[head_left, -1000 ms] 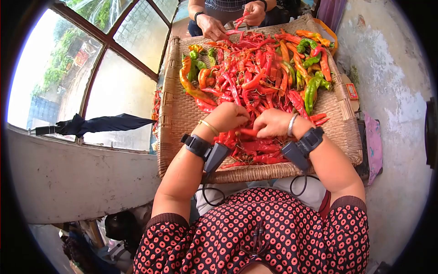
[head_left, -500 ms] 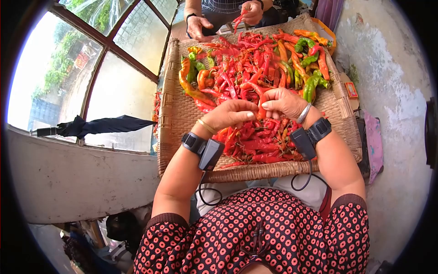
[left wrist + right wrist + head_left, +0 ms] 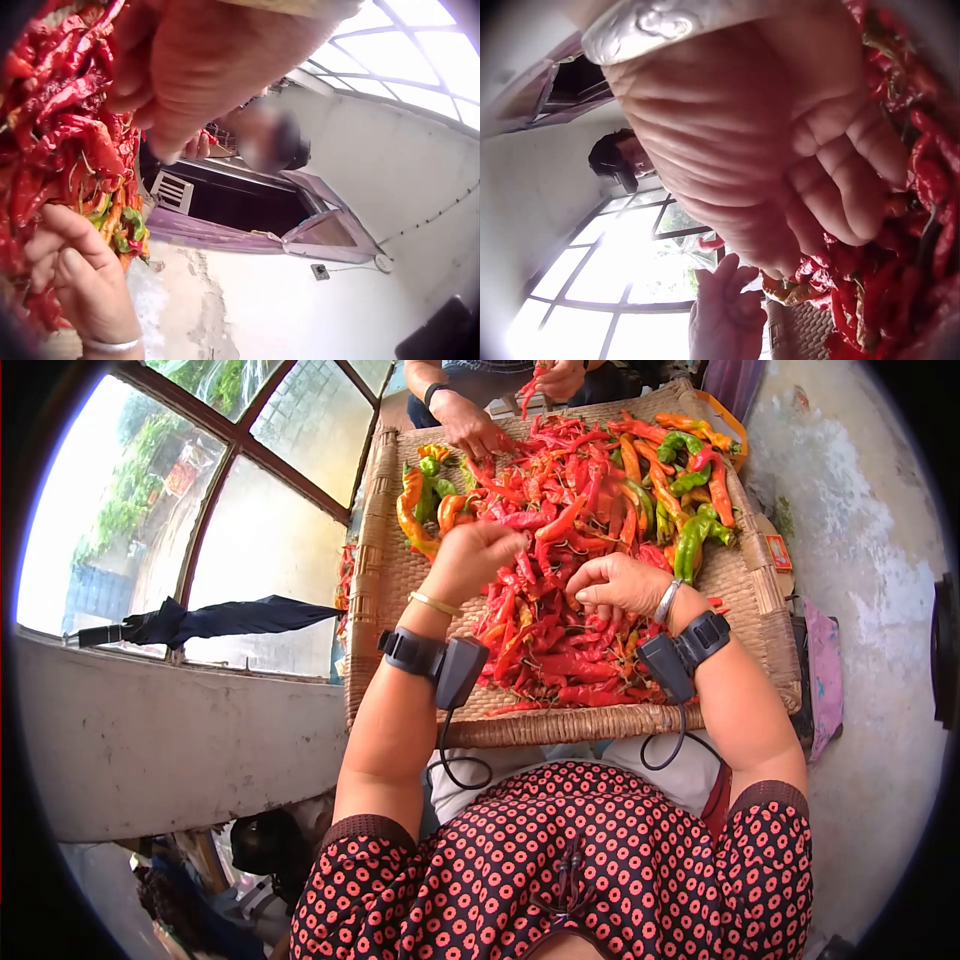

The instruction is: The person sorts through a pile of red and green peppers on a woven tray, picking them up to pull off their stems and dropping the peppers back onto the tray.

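Red chili peppers (image 3: 560, 655) are heaped across a woven tray (image 3: 400, 705). My left hand (image 3: 475, 560) is over the left side of the heap, its fingers loosely bent with nothing showing between them. A red pepper (image 3: 711, 244) appears just past its fingertips in the right wrist view. My right hand (image 3: 625, 585) is low over the middle of the heap, fingers loosely curled. Its palm side faces the right wrist view, and no pepper shows in it. Bare fingers of this hand (image 3: 79, 266) also show in the left wrist view, beside the red peppers.
Green and orange peppers (image 3: 690, 540) lie at the tray's right, with more at the left. Across the tray another person's hand (image 3: 470, 428) reaches to the heap, and their other hand (image 3: 560, 378) holds red peppers. A folded umbrella (image 3: 230, 622) is by the window.
My right hand pinched a red pepper half a second ago and no longer holds it. My left hand has moved away from it, up and left. The other person's hand has come down to the heap.
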`<state>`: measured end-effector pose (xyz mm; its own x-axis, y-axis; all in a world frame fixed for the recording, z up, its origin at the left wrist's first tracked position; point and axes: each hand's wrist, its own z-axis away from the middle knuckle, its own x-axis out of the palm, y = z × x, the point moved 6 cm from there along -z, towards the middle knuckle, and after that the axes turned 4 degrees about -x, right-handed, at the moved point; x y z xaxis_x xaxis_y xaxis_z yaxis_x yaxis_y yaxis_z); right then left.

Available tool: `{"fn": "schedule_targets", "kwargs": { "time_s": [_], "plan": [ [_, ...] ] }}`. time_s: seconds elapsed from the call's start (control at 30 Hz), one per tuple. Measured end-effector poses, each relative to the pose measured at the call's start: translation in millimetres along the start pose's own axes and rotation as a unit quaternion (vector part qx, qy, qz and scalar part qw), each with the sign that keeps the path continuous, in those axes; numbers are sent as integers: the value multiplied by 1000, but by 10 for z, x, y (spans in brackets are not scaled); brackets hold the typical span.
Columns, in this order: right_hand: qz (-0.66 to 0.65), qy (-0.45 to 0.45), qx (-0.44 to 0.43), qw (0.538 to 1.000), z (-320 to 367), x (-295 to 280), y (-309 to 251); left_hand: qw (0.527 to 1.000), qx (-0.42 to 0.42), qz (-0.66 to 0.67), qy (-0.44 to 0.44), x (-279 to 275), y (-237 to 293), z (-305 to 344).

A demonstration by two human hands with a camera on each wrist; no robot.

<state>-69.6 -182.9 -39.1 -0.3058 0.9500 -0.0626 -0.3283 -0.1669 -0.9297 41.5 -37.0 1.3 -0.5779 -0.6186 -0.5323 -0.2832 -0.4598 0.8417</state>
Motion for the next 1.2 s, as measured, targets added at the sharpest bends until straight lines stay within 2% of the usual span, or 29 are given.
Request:
{"fn": "schedule_targets", "kwargs": {
  "time_s": [0.03,0.07,0.1,0.13,0.23,0.27,0.37,0.43,0.5,0.6,0.63,0.67,0.73,0.87,0.93,0.97,1.0,1.03,1.07,1.1,1.13,1.17,1.2],
  "plan": [
    [17,-10,6,1000,-11,2,7,1000,0,-1,2,-9,7,33],
    [21,0,6,1000,-10,-16,-9,983,35,-150,-102,137,34,123],
    [19,0,7,1000,-21,-35,18,932,68,-293,-204,285,56,259],
    [14,6,9,1000,-36,-74,60,913,43,-315,-256,371,91,359],
    [10,22,17,1000,-32,-99,87,880,96,-390,-254,519,78,441],
    [24,24,25,999,-40,-112,119,880,96,-390,-252,501,72,419],
    [51,32,37,998,-16,-121,121,933,96,-236,-255,333,292,393],
    [90,26,49,994,12,-116,80,956,-44,-43,-288,195,410,405],
    [89,23,35,995,-23,-124,100,967,-45,39,-247,41,523,369],
    [102,26,39,994,-36,-161,165,979,-29,170,-108,-106,412,158],
    [102,26,39,994,-34,-170,175,975,-15,217,-54,-145,393,108],
    [98,25,44,994,-36,-171,174,975,-14,216,-53,-132,337,59],
    [93,22,47,994,-39,-157,164,942,-17,332,48,-238,230,3],
    [114,16,41,992,-36,-129,160,948,5,308,76,-240,277,-23],
    [114,13,45,992,-52,-142,183,922,0,364,131,-226,323,-18],
    [119,18,44,992,-56,-153,197,922,0,364,131,-226,277,-21],
    [124,23,43,991,-56,-162,199,982,4,177,67,-144,229,-46],
    [124,23,43,991,-55,-165,192,1000,8,-18,1,-34,167,-57],
    [131,21,37,990,-52,-170,176,996,69,-46,-41,94,144,4],
    [137,19,33,990,-38,-166,172,978,94,-139,-123,257,270,126],
    [137,18,35,990,-25,-158,176,965,98,-159,-186,415,338,273],
    [129,23,38,991,-19,-156,172,941,149,-201,-227,555,347,367],
    [121,27,41,991,-19,-157,166,928,169,-248,-222,645,326,449]
  ]
}}
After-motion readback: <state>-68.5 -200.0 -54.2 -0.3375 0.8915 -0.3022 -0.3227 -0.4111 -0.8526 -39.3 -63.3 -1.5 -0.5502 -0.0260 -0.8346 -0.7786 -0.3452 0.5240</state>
